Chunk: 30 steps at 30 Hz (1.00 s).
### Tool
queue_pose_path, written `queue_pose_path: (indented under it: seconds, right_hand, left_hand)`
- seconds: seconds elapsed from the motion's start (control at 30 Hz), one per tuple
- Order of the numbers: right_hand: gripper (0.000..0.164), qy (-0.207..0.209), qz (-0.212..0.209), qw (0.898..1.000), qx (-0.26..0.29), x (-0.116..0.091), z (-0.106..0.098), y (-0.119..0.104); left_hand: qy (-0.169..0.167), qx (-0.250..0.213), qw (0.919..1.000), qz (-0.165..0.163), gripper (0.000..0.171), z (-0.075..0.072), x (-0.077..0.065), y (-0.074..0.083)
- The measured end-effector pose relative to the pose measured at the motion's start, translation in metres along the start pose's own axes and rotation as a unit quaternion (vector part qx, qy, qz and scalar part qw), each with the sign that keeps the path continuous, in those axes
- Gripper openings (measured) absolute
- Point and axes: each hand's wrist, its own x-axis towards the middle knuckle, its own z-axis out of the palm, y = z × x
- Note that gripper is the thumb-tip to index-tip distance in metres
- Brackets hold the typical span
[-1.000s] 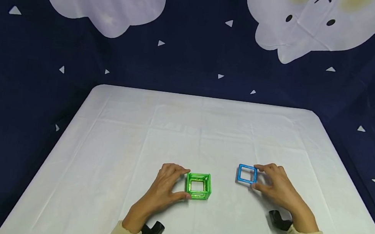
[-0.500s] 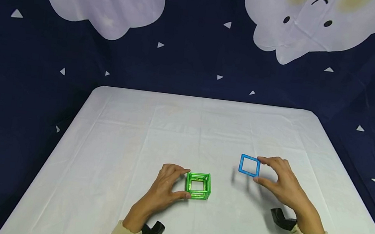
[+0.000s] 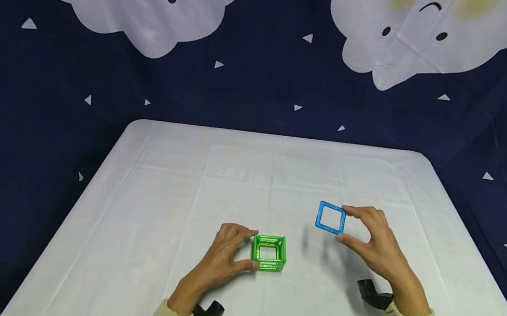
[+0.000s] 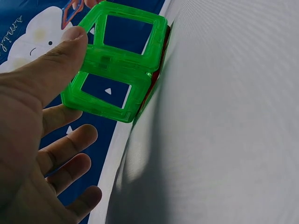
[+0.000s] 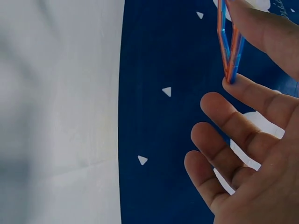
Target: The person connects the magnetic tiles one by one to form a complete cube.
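A cube frame of clear green square magnetic tiles (image 3: 267, 267) stands on the white table. My left hand (image 3: 218, 261) holds its left side, index finger at the far corner and thumb at the near one. In the left wrist view red shows along the cube's base, under the green tiles (image 4: 112, 60). My right hand (image 3: 377, 245) pinches a blue square magnetic tile (image 3: 319, 215) by its right edge, between thumb and index finger, raised above the table. Seen edge-on in the right wrist view, the tile (image 5: 233, 56) shows orange along with blue; its other fingers are spread below.
The white-covered table (image 3: 174, 196) runs back to a dark blue cloth (image 3: 266, 50) printed with clouds and small triangles. Black wrist straps (image 3: 209, 313) stick out beside both sleeves. The tile's shadow falls between the cube and my right hand.
My right hand has lifted the blue tile off the table and tilted it, then moved it slightly left. The left hand stays on the green cube. The head view has shifted slightly.
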Motion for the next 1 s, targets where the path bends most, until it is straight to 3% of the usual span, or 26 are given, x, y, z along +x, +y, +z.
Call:
queue_pose_path:
  seconds: [0.57, 1.0]
  right_hand:
    - [0.068, -0.007, -0.036, 0.998, 0.043, 0.008, 0.013, -0.025]
    - [0.067, -0.051, -0.062, 0.994, 0.072, 0.004, 0.036, -0.038]
  left_hand:
    - [0.006, 0.008, 0.9999, -0.005, 0.068, 0.003, 0.001, 0.001]
    - [0.007, 0.006, 0.9999, -0.005, 0.068, 0.003, 0.001, 0.0]
